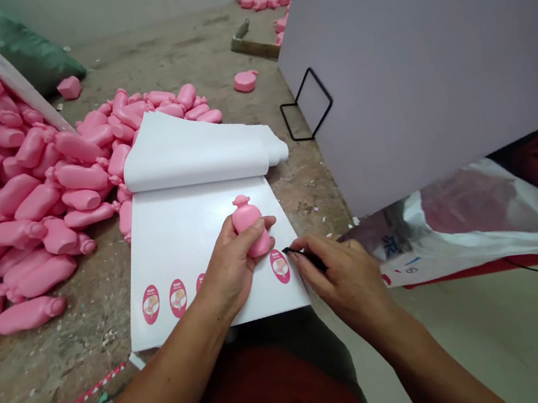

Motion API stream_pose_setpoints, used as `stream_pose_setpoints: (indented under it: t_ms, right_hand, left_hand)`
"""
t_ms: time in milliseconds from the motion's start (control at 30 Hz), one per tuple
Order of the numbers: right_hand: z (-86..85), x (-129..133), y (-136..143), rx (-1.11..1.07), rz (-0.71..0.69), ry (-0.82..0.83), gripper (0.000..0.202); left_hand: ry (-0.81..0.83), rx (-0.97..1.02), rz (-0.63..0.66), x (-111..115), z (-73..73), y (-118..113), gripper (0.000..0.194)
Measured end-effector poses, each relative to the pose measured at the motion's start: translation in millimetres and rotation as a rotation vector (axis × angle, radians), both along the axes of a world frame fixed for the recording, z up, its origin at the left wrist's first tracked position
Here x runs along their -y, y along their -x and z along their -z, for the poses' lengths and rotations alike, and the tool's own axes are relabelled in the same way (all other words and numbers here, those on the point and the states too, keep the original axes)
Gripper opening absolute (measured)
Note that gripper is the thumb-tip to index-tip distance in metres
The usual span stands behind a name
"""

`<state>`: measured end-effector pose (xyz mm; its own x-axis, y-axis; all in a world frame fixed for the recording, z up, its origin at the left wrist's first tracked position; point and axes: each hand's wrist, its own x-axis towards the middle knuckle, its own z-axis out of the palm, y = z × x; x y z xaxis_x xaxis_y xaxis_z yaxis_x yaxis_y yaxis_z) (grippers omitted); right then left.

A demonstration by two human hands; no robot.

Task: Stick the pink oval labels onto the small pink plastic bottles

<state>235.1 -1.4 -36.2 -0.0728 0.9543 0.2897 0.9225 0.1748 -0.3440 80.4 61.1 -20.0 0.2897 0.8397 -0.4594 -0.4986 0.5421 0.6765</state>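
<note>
Your left grip (228, 265) is closed round a bottle (245, 216) above the sheet (187, 230); no label on its visible face. Your right grip (350, 273) pinches a black tool (314, 261), tip beside a label (280, 268). Sheet carries at least four. Unlabelled-looking bottles (81, 178) heap the desk (303, 196).

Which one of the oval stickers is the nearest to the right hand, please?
The rightmost sticker, just beside the tip of the black tool; the other visible stickers lie farther left.
</note>
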Motion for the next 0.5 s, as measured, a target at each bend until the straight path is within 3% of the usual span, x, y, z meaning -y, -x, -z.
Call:
stream_pose_setpoints:
  t_ms: [367, 500]
  right_hand:
    - [-1.4, 1.4, 4.9, 0.028, -0.019, -0.067, 0.026]
    - [-1.1, -1.3, 6.4, -0.018, -0.004, 0.006, 0.022]
  left_hand:
    - [-0.038, -0.044, 0.040, 0.7, 0.4, -0.3, 0.034]
    - [-0.032, -0.036, 0.058, 0.5, 0.8, 1.2, 0.035]
